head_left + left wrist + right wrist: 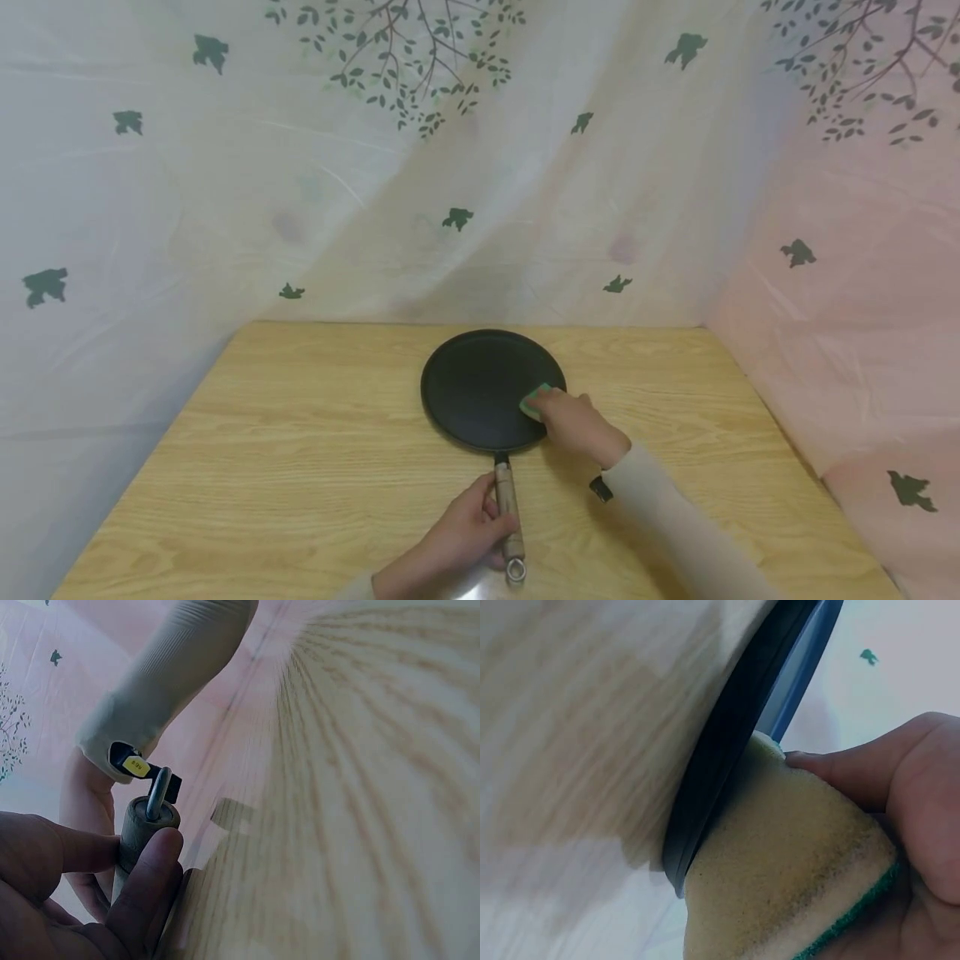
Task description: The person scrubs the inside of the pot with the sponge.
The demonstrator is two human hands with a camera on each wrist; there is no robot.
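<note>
wooden table [300, 417]: black pan [480, 383], handle [506, 490] gripped by left hand [467, 525]; right hand [581, 427] holds sponge [780, 855] against rim [724, 742].

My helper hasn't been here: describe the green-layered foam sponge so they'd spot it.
Find the pale wood-grain table, then the flat, round black pan. At the pan's right edge, the right hand holds a yellowish foam sponge; its green layer sets it apart from the pan.

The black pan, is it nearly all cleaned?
Getting ready looks done: the left hand grips the handle and the right hand holds a sponge. In hand: the sponge touches the right edge of the pan, so that bit is probably being wiped. To do: likely finish, then put the sponge down. I can't tell how much is wiped.
</note>
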